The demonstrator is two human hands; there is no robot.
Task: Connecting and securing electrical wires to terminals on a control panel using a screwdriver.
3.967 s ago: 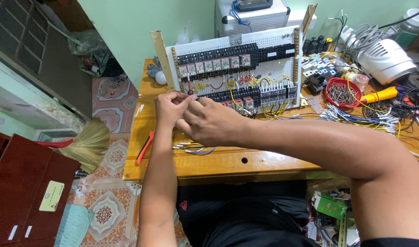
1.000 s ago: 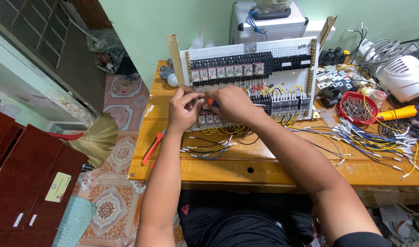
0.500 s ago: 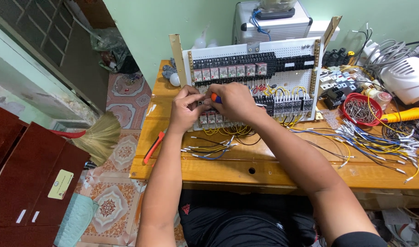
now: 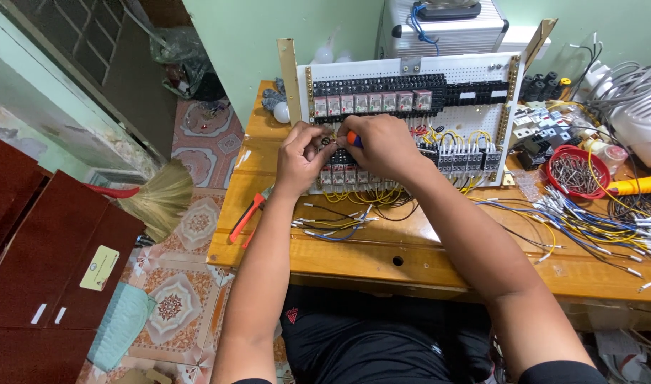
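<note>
While both arms reach forward over the wooden tabletop (image 4: 411,249), the white perforated control panel (image 4: 411,121) stands tilted up beyond the hands, carrying black terminal rows and relay blocks with yellow wiring. Well to the right of the hands lies a spread of loose blue and white wires (image 4: 588,220), with a red bowl (image 4: 578,171) behind it. Red-handled pliers (image 4: 246,219) lie below and left of the left hand. The right hand (image 4: 382,146) is closed around an orange-handled screwdriver (image 4: 354,139) at the panel. The left hand (image 4: 300,156), touching it, pinches a small wire end against the relays.
</note>
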